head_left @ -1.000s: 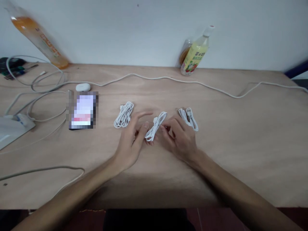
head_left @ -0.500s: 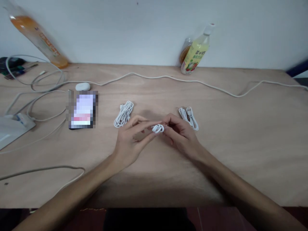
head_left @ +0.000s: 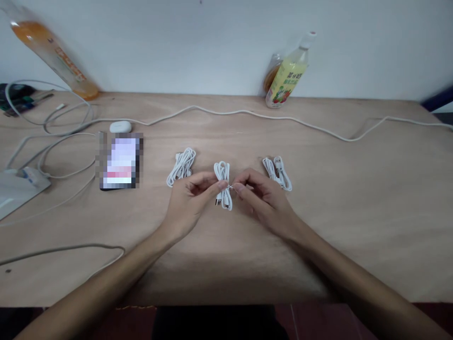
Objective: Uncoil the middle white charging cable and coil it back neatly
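Observation:
Between both hands is a folded white cable bundle (head_left: 222,171), upright, its plugs pointing toward me. My left hand (head_left: 193,200) pinches the bundle's middle between thumb and fingers. Just right of it, my right hand (head_left: 262,198) has thumb and forefinger closed on a thin white tie (head_left: 230,187) that runs to the bundle's middle. A second white cable bundle (head_left: 182,165) lies on the table behind my left hand. Another bundle (head_left: 278,172) with a visible USB plug rests behind my right hand.
On the wooden table (head_left: 354,212) a phone (head_left: 122,160) and a white earbud case (head_left: 121,127) lie at left. Loose cables surround a white power strip (head_left: 21,189). An orange drink bottle (head_left: 56,56) and a yellow bottle (head_left: 287,75) stand by the wall. A long white cable (head_left: 244,112) crosses the back.
The held bundle has turned from end-on to upright, showing its full length and plugs. My right fingertips have moved slightly off it, with the thin tie between them.

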Demonstrator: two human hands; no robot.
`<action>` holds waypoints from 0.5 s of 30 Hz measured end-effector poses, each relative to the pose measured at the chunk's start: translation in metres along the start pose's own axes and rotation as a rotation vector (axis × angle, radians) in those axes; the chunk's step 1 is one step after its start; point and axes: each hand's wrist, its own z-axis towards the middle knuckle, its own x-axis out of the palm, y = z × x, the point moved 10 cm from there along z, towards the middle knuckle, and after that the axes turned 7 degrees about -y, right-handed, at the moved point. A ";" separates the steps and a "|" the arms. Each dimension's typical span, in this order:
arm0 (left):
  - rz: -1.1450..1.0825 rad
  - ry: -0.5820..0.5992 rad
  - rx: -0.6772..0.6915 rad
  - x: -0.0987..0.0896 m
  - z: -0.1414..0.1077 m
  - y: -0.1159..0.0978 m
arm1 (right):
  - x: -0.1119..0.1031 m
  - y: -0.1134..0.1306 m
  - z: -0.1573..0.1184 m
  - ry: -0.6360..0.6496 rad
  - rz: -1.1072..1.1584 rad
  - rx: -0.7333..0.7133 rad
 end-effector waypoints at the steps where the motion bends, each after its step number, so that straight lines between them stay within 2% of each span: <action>1: 0.005 -0.004 -0.025 -0.001 0.000 0.003 | -0.001 0.002 0.000 -0.006 -0.039 -0.029; 5: -0.014 0.005 -0.119 -0.003 0.001 0.016 | -0.004 0.014 -0.003 -0.037 -0.272 -0.211; 11: -0.218 0.088 -0.286 0.008 -0.003 0.031 | 0.004 0.040 -0.017 -0.095 -0.654 -0.650; 15: -0.347 0.134 -0.419 0.016 -0.009 0.037 | 0.011 0.050 -0.028 -0.098 -0.772 -0.869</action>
